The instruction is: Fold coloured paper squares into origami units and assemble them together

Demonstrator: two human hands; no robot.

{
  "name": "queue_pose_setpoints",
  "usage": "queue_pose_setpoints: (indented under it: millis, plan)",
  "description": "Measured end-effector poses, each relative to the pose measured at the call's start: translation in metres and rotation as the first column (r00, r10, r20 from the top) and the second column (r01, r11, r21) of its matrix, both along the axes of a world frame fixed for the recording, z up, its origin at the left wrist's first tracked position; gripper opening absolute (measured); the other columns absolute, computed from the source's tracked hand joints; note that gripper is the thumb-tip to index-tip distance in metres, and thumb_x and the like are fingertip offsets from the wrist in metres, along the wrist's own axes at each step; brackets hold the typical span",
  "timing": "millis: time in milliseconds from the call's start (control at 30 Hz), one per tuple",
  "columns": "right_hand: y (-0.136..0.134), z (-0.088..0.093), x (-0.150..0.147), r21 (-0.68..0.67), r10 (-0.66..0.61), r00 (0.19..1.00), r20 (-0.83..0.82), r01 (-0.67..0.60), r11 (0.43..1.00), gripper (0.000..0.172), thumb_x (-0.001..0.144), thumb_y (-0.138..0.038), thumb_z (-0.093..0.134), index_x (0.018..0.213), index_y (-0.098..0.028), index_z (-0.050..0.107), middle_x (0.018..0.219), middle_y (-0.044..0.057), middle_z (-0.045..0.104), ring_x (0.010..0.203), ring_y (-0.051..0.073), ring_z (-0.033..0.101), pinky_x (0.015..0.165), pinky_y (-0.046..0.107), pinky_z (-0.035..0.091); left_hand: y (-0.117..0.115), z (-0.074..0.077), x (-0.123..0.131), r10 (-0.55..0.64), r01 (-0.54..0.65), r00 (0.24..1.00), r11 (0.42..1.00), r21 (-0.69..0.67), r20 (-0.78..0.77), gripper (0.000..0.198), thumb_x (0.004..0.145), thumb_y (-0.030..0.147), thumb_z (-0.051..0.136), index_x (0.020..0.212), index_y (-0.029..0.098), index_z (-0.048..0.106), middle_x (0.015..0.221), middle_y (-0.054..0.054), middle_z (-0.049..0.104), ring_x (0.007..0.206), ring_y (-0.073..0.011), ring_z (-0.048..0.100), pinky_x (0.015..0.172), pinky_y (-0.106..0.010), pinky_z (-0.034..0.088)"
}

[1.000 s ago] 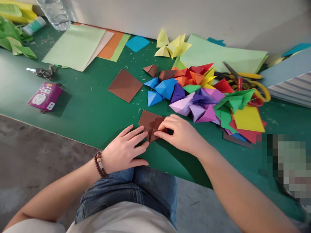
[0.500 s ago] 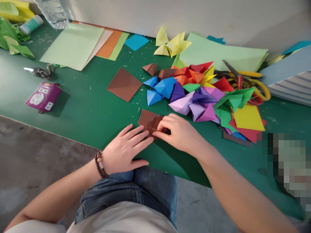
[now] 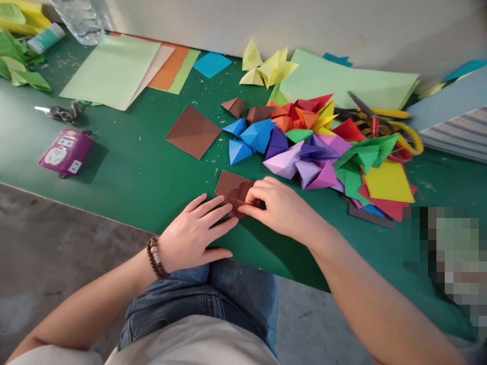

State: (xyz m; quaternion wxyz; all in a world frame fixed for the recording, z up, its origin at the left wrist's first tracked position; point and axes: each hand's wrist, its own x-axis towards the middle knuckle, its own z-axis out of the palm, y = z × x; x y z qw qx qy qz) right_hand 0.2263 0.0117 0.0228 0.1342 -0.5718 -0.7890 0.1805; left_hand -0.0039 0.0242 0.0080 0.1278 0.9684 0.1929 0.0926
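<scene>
A sheet of brown paper (image 3: 233, 185) lies near the front edge of the green table (image 3: 140, 172), its near part lifted into a fold. My right hand (image 3: 279, 208) pinches that folded edge between thumb and fingers. Flat and with fingers spread, my left hand (image 3: 198, 230) rests its fingertips on the paper's left near side. Part of the paper is hidden under both hands. Beyond it lie another brown square (image 3: 194, 133) and a heap of folded paper pieces, among them blue ones (image 3: 255, 136) and purple ones (image 3: 285, 161).
Scissors (image 3: 375, 124) with yellow handles lie behind the heap at the right. Pale green sheets (image 3: 110, 71) sit at the back left, near a plastic bottle (image 3: 81, 20) and a glue stick (image 3: 46, 38). A purple box (image 3: 66, 152) and small scissors (image 3: 64, 112) are at the left.
Both hands keep nearly the same pose on the brown paper. The whole view has shifted very slightly.
</scene>
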Motion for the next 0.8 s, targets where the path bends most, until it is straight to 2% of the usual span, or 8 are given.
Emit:
queue_pose_setpoints:
  millis: [233,567,733,800]
  plan:
    - [0.0012,0.0011,-0.0016,-0.041,-0.015,1.000,0.013,0.016,0.999,0.026,0.084,-0.030,0.066,0.064,-0.020,0.053,0.072,0.002,0.061,0.076,0.020,0.052,0.066,0.033,0.041,-0.0012,0.0009,0.0003,0.011,-0.011,1.000,1.000,-0.001,0.000,0.056,0.089,0.055,0.047,0.133,0.019,0.052,0.141,-0.012,0.050,0.137,-0.0306,0.037,0.114,-0.054,0.028]
    - [-0.0002,0.0004,-0.0030,-0.022,-0.034,0.999,0.016,0.034,0.999,0.026,0.084,-0.029,0.065,0.062,-0.021,0.053,0.071,0.003,0.061,0.076,0.020,0.054,0.066,0.032,0.040,-0.0028,0.0027,0.0011,0.040,-0.041,0.999,0.999,-0.014,-0.023,0.055,0.089,0.055,0.048,0.132,0.021,0.052,0.143,-0.009,0.048,0.137,-0.0290,0.036,0.114,-0.052,0.026]
    - [-0.0008,0.0014,-0.0036,-0.068,-0.141,0.990,-0.011,0.140,0.988,0.018,0.079,-0.028,0.070,0.078,-0.021,0.054,0.069,-0.001,0.058,0.071,0.018,0.052,0.059,0.028,0.035,-0.0023,0.0034,0.0010,0.034,-0.035,0.998,0.999,-0.021,-0.050,0.057,0.089,0.056,0.046,0.133,0.022,0.051,0.147,-0.007,0.044,0.138,-0.0278,0.033,0.115,-0.052,0.023]
    - [-0.0003,0.0012,-0.0033,-0.072,-0.134,0.991,-0.023,0.132,0.989,0.019,0.078,-0.028,0.071,0.077,-0.021,0.053,0.069,-0.001,0.057,0.071,0.017,0.051,0.059,0.028,0.035,-0.0023,0.0036,0.0008,0.035,-0.037,0.998,0.999,-0.023,-0.050,0.057,0.089,0.056,0.046,0.134,0.021,0.050,0.147,-0.007,0.044,0.138,-0.0277,0.033,0.115,-0.052,0.023]
